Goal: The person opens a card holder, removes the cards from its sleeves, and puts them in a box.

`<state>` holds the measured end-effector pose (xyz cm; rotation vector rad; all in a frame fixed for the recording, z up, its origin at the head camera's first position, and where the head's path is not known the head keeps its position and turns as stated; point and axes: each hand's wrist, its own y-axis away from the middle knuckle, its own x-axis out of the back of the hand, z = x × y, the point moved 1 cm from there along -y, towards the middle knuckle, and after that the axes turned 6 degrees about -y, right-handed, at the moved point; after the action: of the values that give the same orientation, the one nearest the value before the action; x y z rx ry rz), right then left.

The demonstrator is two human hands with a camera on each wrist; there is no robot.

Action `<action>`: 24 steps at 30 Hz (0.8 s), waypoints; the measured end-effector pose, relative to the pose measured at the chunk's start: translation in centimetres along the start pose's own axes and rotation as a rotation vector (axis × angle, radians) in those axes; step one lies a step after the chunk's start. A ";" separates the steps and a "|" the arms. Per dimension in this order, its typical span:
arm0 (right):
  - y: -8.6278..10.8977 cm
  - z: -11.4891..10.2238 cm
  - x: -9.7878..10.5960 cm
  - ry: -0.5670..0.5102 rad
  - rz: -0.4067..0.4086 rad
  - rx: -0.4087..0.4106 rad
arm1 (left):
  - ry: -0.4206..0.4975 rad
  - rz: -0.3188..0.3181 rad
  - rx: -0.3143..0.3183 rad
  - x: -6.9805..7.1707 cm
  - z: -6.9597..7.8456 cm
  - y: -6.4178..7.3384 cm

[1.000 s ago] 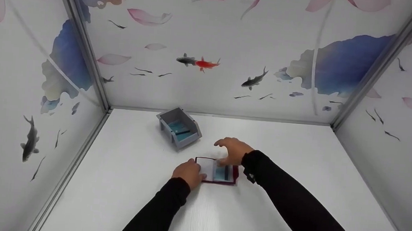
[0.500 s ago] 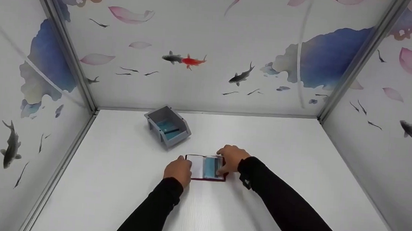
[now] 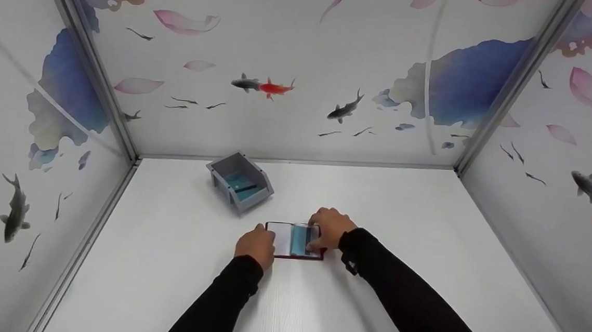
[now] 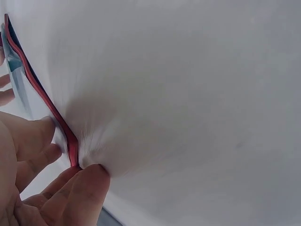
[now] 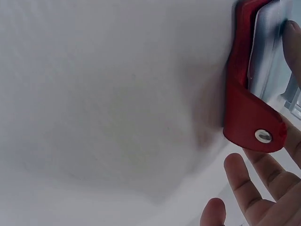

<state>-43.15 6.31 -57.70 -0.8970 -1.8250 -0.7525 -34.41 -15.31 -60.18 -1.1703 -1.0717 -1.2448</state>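
A red card holder (image 3: 281,239) lies open on the white table, with clear plastic sleeves. A blue card (image 3: 298,239) with a dark stripe shows in its right half. My left hand (image 3: 255,245) pinches the left edge; in the left wrist view the thumb and fingers meet around the red cover (image 4: 44,96). At the right half, my right hand (image 3: 332,230) holds the holder's side, thumb over the sleeves. The right wrist view shows the red flap (image 5: 247,120) with a metal snap (image 5: 263,136), the other fingers spread loosely below it.
Behind the card holder, to the left, a grey plastic bin (image 3: 256,202) stands tilted in angle on the table (image 3: 377,203), with blue cards (image 3: 242,184) inside. White panels with painted fish and petals enclose the table on the back, left and right.
My right hand has come down and in from above the right half onto the holder's right side. The left hand keeps its hold on the left edge. The head view has shifted slightly.
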 end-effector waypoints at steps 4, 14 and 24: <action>0.2 -0.2 -0.2 0.055 0.040 -0.024 | 0.004 0.012 -0.010 0.2 0.1 0.2; 0.5 -1.1 -0.3 -0.073 -0.021 -0.085 | -0.023 -0.006 -0.012 0.5 0.2 0.5; 1.4 -1.0 -0.4 -0.029 -0.028 -0.060 | 0.069 -0.057 0.035 -0.4 0.3 0.1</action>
<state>-41.39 6.23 -57.52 -0.9268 -1.8522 -0.8191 -34.27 -14.99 -60.52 -1.0687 -1.0778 -1.2969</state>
